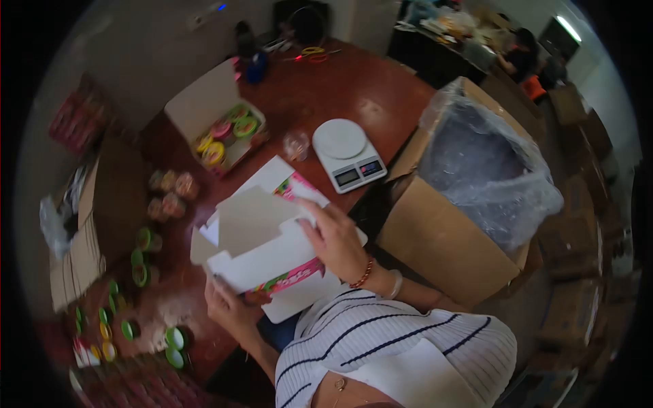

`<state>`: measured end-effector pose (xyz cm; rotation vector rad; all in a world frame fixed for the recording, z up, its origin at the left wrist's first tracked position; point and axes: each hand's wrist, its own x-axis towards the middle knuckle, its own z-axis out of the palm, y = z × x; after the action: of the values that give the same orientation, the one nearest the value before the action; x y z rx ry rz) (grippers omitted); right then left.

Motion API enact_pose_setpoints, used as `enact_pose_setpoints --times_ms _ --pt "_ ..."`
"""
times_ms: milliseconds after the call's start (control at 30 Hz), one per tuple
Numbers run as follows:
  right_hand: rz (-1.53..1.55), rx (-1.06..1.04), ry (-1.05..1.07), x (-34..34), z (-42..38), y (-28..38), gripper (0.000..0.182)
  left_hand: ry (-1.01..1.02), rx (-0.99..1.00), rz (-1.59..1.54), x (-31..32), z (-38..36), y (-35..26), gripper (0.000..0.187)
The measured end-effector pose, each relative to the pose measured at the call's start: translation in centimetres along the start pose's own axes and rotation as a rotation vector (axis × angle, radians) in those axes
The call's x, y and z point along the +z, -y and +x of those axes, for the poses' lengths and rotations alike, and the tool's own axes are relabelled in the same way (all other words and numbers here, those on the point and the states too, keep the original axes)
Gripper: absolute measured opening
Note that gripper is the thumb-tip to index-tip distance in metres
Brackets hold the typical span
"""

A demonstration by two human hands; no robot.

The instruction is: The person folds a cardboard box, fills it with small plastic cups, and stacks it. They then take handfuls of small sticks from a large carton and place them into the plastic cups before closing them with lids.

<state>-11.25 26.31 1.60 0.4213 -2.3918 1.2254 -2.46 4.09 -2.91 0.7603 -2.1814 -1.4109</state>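
A partly folded paperboard box (262,262), white inside with pink and green print outside, is held in front of my chest. My left hand (230,306) grips its lower left corner, fingers largely hidden under the board. At its right side my right hand (335,238) pinches the upper edge between thumb and fingers. Several flaps stick out, and one hangs toward my lap. Just beyond it, a similar box (228,160) stands with its lid up, containing several small tubs with green, pink and yellow lids.
A white kitchen scale (348,155) stands on the red table (292,88), beside a clear plastic cup (296,145). On the left are several green-lidded tubs (143,268) and a cardboard carton (112,211). A large carton (449,238) with a plastic liner is at right. Another person (522,58) sits far back.
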Motion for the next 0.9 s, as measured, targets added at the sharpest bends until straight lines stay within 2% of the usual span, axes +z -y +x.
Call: enact_pose_setpoints --times_ms 33,67,133,200,233,267,300,333,367,400,433,467,533,600,633,733,800,867,900 --pt "-0.062 -0.005 0.074 -0.2 -0.2 -0.3 0.036 -0.079 0.237 0.268 0.7 0.3 1.6 0.033" --pt "-0.130 -0.022 0.136 -0.4 -0.1 -0.8 0.040 -0.115 0.332 0.303 1.3 0.2 1.0 0.032" --pt "-0.186 -0.087 0.115 -0.6 0.4 -1.5 0.035 -0.201 0.427 0.309 2.0 -0.2 -2.5 0.041" --pt "-0.227 -0.155 0.046 -1.0 0.7 -1.8 0.040 -0.191 0.471 0.231 2.3 -0.1 -1.9 0.063" --pt "-0.304 -0.140 -0.023 -1.1 0.5 -1.5 0.058 -0.169 0.433 -0.061 3.1 -0.5 -0.7 0.076" --pt "-0.219 -0.133 -0.102 -0.7 0.1 -2.2 0.069 -0.186 0.423 -0.045 3.3 -0.7 -0.5 0.076" --pt "-0.137 -0.122 -0.180 -0.3 -0.6 -3.5 0.081 -0.152 0.368 -0.176 3.5 -0.8 -0.4 0.078" --pt "-0.070 -0.076 -0.140 0.2 -1.4 -4.9 0.087 -0.118 0.314 -0.309 3.5 -0.8 -0.3 0.080" --pt "-0.004 -0.027 -0.104 0.6 -2.1 -6.4 0.094 -0.052 0.232 -0.272 3.1 -0.6 -0.3 0.077" --pt "0.189 0.138 0.074 1.0 -2.7 -7.3 0.090 -0.064 0.221 -0.263 2.6 -0.6 0.1 0.077" --pt "0.376 0.307 0.257 1.2 -3.2 -7.6 0.087 0.098 0.263 -0.135 2.1 -0.7 0.8 0.076" --pt "0.244 0.173 0.380 1.0 -3.4 -7.1 0.083 0.260 0.300 -0.007 1.5 -0.9 1.3 0.076" --pt "0.096 -0.093 0.374 1.0 -3.5 -5.5 0.078 0.289 0.317 0.020 0.0 -0.8 0.9 0.074" --pt "0.138 -0.114 0.419 1.4 -3.7 -5.7 0.076 0.387 0.365 0.065 -1.6 -1.5 -0.3 0.071" --pt "0.136 -0.089 0.457 1.6 -3.8 -5.3 0.076 0.426 0.301 0.174 -1.9 -1.9 -1.1 0.069" --pt "0.262 0.006 0.556 1.8 -3.5 -4.3 0.075 0.404 0.307 0.341 -1.2 -2.6 -0.3 0.068" --pt "-0.060 -0.092 0.557 1.4 -3.1 -3.6 0.076 0.404 0.334 0.353 -1.3 -2.3 0.3 0.064" --pt "-0.035 -0.091 0.570 1.3 -2.8 -3.4 0.076 0.411 0.360 0.363 -1.4 -2.0 0.4 0.061" --pt "-0.005 -0.096 0.582 1.3 -2.7 -3.4 0.076 0.395 0.251 0.267 -1.5 -1.5 0.0 0.055"
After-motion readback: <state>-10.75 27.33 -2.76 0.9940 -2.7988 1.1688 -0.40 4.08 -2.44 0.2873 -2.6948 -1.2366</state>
